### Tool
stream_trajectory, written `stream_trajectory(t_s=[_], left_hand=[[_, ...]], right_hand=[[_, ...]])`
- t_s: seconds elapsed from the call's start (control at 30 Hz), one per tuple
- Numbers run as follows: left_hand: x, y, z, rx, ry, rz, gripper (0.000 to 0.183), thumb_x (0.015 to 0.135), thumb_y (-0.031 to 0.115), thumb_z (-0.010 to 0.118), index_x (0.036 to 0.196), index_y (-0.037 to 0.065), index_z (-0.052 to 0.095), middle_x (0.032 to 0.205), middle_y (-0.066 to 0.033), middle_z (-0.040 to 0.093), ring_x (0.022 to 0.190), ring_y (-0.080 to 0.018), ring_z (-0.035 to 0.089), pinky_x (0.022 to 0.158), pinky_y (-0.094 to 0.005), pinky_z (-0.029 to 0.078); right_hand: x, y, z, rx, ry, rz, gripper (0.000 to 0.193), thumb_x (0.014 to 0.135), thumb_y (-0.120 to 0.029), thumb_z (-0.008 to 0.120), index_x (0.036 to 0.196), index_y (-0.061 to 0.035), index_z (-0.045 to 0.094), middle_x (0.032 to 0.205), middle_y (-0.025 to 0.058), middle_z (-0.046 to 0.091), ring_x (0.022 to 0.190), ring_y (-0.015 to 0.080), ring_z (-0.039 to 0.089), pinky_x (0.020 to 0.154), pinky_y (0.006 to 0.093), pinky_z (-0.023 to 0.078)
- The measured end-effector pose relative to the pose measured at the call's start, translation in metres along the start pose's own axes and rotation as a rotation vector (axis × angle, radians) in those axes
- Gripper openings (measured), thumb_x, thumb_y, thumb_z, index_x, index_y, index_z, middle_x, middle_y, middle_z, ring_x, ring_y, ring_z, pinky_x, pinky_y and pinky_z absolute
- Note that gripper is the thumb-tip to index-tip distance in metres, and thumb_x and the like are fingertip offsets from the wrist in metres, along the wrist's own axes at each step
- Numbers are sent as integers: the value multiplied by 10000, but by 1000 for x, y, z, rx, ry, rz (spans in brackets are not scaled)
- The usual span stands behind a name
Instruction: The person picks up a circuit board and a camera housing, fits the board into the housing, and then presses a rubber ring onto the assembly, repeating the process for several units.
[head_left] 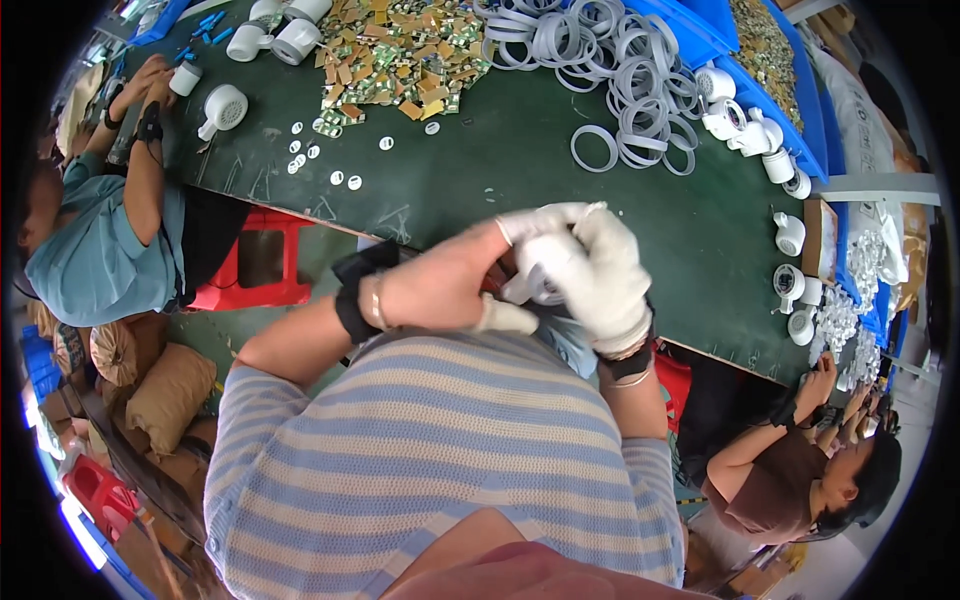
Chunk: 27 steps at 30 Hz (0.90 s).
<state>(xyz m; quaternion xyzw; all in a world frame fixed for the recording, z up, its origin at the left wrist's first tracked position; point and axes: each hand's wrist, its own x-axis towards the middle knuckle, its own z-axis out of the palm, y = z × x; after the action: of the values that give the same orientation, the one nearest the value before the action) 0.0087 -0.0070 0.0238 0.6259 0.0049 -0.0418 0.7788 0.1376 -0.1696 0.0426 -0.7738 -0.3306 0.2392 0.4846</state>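
Note:
At the near edge of the table, in front of my chest, both hands close around a white plastic housing (pixel 547 268), rounded with a short stem-like part. My left hand (pixel 440 280), with white covers on thumb and fingers, curls round its left side. My right hand (pixel 612 280), in a white glove, grips it from the right and above. Motion blur and the fingers hide much of the piece, and what lies inside it is unclear. Similar white round housings (pixel 789 233) stand along the table's right side.
Grey rings (pixel 640 90) lie heaped on the green table (pixel 480 160) beyond my hands. Small circuit boards (pixel 400 55) form a pile at the back, near several white discs (pixel 337 178). Blue bins (pixel 790 80) line the right. Co-workers sit left (pixel 110 240) and right (pixel 780 480).

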Motion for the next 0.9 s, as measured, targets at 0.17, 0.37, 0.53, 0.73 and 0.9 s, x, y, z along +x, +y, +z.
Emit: stream_trajectory(t_s=[0.17, 0.37, 0.53, 0.73, 0.9], left_hand=[[14, -8, -130, 1422, 466, 204, 443, 828, 109, 795, 1249, 106, 658, 1128, -170, 620, 1036, -389, 569, 931, -462, 486], [28, -9, -176, 1473, 534, 275, 226, 849, 38, 730, 1071, 79, 725, 998, -142, 653, 949, -380, 588, 847, -442, 490], [21, 10, -113, 441, 680, -7, 265, 1009, 107, 655, 1271, 116, 690, 969, 4, 676, 755, -98, 578, 686, -241, 460], [21, -10, -59, -317, 419, -77, 285, 1058, 112, 600, 1329, 29, 630, 1067, -40, 658, 850, -117, 661, 833, -287, 602], [20, -18, -27, -394, 312, -79, 241, 1049, 82, 617, 1277, 12, 585, 1107, -90, 671, 963, -193, 722, 882, -315, 614]], right_hand=[[22, 56, -55, -453, 131, 16, 437, 967, -455, 692, 971, -18, 702, 875, 156, 678, 815, 326, 668, 769, 410, 528], [18, 34, -42, -560, 365, -331, 190, 892, -250, 791, 977, -90, 737, 931, 117, 703, 943, 325, 656, 893, 428, 493], [-24, 29, -15, -768, 361, -334, 310, 722, -243, 892, 986, -152, 757, 1240, 58, 654, 1229, 354, 545, 993, 492, 438], [-23, 49, -3, -851, 439, -371, 266, 762, -177, 850, 1002, -158, 739, 1261, 51, 675, 1281, 348, 531, 1034, 519, 423], [-18, 31, -17, -373, 254, -371, 116, 877, -69, 716, 989, -92, 702, 1043, 62, 711, 1028, 296, 657, 941, 469, 489]])
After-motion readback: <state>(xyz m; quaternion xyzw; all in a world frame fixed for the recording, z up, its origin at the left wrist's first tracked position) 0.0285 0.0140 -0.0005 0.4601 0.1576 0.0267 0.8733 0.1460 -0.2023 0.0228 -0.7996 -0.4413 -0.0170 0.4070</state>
